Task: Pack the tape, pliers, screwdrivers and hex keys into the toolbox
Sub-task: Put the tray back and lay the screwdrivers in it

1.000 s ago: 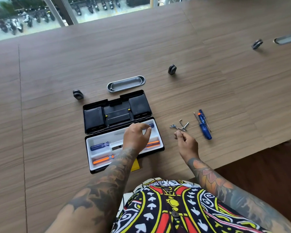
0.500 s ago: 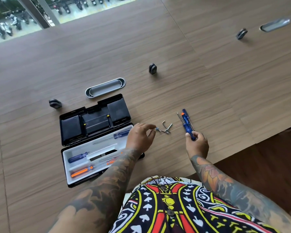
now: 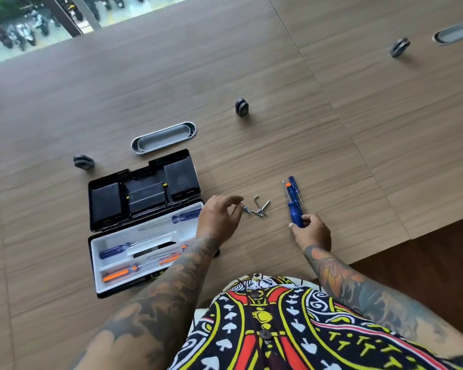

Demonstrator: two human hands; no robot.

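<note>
right now the right hand (image 3: 312, 231) has its fingers curled round the handle end of the loose blue screwdrivers (image 3: 294, 202), which lie on the table (image 3: 318, 134) pointing away from the body. the left hand (image 3: 219, 218) hovers with fingers loosely spread, gripping nothing, fingertips just beside the hex keys (image 3: 258, 208) scattered between the two hands. left of that hand sits the open toolbox (image 3: 145, 222), several screwdrivers already in its white tray. probably the step is gathering the last pieces; next comes a fine pinch on the small keys. bare wood lies beyond the hands; the table edge is near the right wrist.
</note>
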